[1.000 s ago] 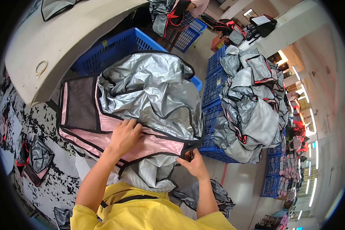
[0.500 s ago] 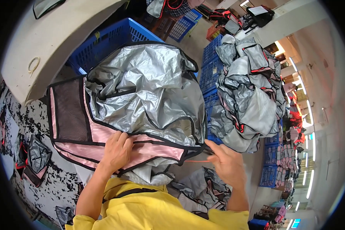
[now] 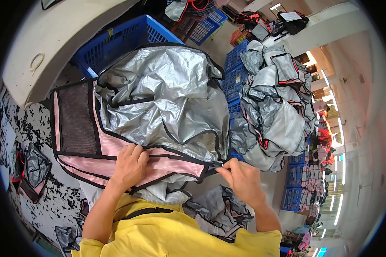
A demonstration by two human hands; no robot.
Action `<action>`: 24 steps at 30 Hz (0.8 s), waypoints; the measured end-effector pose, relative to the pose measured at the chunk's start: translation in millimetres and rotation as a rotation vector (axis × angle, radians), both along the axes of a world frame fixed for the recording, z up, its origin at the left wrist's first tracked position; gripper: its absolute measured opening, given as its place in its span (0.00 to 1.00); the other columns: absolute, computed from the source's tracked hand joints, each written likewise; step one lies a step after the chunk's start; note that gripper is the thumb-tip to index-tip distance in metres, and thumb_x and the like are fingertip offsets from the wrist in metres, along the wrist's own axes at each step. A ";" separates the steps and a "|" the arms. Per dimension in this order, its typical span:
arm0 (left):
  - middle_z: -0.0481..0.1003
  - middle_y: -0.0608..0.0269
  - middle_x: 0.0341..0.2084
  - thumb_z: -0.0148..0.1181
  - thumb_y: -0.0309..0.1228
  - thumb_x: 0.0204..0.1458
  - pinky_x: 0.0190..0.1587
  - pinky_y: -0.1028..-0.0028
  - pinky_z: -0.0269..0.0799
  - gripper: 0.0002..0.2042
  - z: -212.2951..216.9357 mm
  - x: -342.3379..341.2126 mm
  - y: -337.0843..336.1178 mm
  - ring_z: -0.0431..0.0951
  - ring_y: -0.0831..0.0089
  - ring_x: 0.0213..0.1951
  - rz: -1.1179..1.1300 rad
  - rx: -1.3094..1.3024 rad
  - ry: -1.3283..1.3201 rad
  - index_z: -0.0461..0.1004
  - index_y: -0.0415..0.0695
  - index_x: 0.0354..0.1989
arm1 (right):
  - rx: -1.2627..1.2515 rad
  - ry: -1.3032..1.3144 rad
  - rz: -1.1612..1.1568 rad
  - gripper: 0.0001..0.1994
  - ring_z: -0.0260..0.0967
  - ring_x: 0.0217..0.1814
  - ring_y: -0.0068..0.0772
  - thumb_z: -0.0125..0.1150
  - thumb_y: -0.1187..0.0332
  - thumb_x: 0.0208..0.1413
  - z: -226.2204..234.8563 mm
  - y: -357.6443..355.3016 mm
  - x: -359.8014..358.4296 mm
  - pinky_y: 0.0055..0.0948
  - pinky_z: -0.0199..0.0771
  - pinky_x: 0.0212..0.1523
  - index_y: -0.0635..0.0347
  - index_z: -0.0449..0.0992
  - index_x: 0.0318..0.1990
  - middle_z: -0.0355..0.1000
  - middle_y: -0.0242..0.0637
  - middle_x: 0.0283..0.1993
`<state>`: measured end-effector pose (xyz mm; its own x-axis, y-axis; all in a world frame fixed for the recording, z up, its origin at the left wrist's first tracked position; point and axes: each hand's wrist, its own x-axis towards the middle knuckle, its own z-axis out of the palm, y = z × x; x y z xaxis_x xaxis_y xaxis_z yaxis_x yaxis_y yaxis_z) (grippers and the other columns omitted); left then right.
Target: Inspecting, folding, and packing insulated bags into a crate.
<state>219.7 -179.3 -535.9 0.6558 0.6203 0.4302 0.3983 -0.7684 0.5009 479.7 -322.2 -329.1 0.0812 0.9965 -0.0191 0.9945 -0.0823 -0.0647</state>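
A half-made bag with a crinkled silver lining (image 3: pixel 171 98), pink fabric panels and black edge binding spreads out in front of me. At its left side sits a dark mesh pocket (image 3: pixel 76 122). My left hand (image 3: pixel 131 168) is closed on the pink panel (image 3: pixel 169 166) near the front edge, with its fingers bent over the fabric. At the right corner my right hand (image 3: pixel 241 179) pinches the black binding (image 3: pixel 212 168) between thumb and fingers. The panel is drawn fairly straight between both hands. Part of the bag's underside hangs against my yellow shirt.
Behind the bag stands a blue plastic crate (image 3: pixel 158 32). A pale curved tabletop (image 3: pixel 73 34) with a small ring (image 3: pixel 37 62) is at upper left. Silver pieces (image 3: pixel 278 115) heap over stacked blue crates on the right. More pieces (image 3: pixel 223 210) lie low; dark scraps (image 3: pixel 58 199) litter the left floor.
My right hand has moved left and closed in a pinch on the binding at the corner; before, its index finger pointed at that edge. The left hand keeps its hold on the panel.
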 end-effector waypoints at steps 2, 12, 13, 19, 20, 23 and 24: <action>0.69 0.59 0.30 0.61 0.28 0.49 0.40 0.64 0.69 0.04 -0.8 -1.2 -0.2 0.71 0.60 0.36 0.002 0.000 0.010 0.72 0.43 0.31 | -0.014 0.017 -0.002 0.13 0.76 0.25 0.41 0.73 0.63 0.57 0.3 3.4 3.8 0.36 0.71 0.26 0.59 0.73 0.34 0.77 0.37 0.26; 0.69 0.59 0.30 0.60 0.27 0.48 0.41 0.64 0.68 0.04 -2.7 0.5 -2.1 0.71 0.61 0.36 0.012 0.018 0.014 0.72 0.44 0.31 | -0.032 -0.038 0.015 0.14 0.75 0.22 0.38 0.73 0.59 0.57 6.9 8.8 -4.5 0.35 0.70 0.23 0.57 0.74 0.34 0.75 0.35 0.21; 0.69 0.59 0.30 0.60 0.27 0.48 0.41 0.64 0.68 0.04 -2.7 0.3 -2.2 0.71 0.61 0.36 0.010 0.018 0.015 0.72 0.44 0.31 | -0.033 -0.037 0.014 0.14 0.75 0.22 0.38 0.73 0.59 0.57 6.0 8.6 -4.5 0.35 0.70 0.23 0.57 0.74 0.34 0.75 0.35 0.21; 0.69 0.59 0.30 0.60 0.27 0.47 0.41 0.64 0.68 0.04 -4.2 0.3 -2.0 0.71 0.61 0.36 0.010 0.017 0.013 0.72 0.44 0.30 | -0.018 -0.056 0.007 0.14 0.75 0.21 0.38 0.73 0.59 0.57 1.9 7.5 -5.7 0.35 0.69 0.22 0.56 0.74 0.36 0.75 0.34 0.21; 0.69 0.59 0.30 0.60 0.27 0.47 0.41 0.64 0.68 0.04 -4.1 -0.1 -1.9 0.71 0.60 0.36 0.009 0.017 0.013 0.71 0.44 0.30 | -0.017 -0.054 0.005 0.14 0.75 0.20 0.38 0.73 0.59 0.57 2.2 7.9 -6.6 0.35 0.69 0.22 0.56 0.74 0.36 0.75 0.34 0.20; 0.69 0.59 0.30 0.60 0.27 0.47 0.41 0.64 0.68 0.04 -3.4 0.1 -1.4 0.71 0.60 0.35 0.007 0.015 0.012 0.71 0.44 0.30 | -0.030 -0.056 -0.002 0.14 0.74 0.20 0.38 0.73 0.60 0.57 3.0 9.4 -8.0 0.36 0.69 0.22 0.57 0.74 0.37 0.75 0.34 0.20; 0.68 0.59 0.30 0.60 0.27 0.47 0.41 0.64 0.68 0.04 -3.4 0.0 -1.8 0.71 0.60 0.36 0.007 0.016 0.010 0.71 0.44 0.30 | -0.043 -0.060 -0.008 0.14 0.74 0.20 0.39 0.73 0.60 0.58 2.9 9.3 -8.9 0.36 0.68 0.22 0.57 0.74 0.37 0.75 0.34 0.20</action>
<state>219.7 -181.1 -539.3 0.6557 0.6181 0.4335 0.4083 -0.7733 0.4850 470.8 -313.0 -326.2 0.0919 0.9942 -0.0567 0.9957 -0.0921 -0.0009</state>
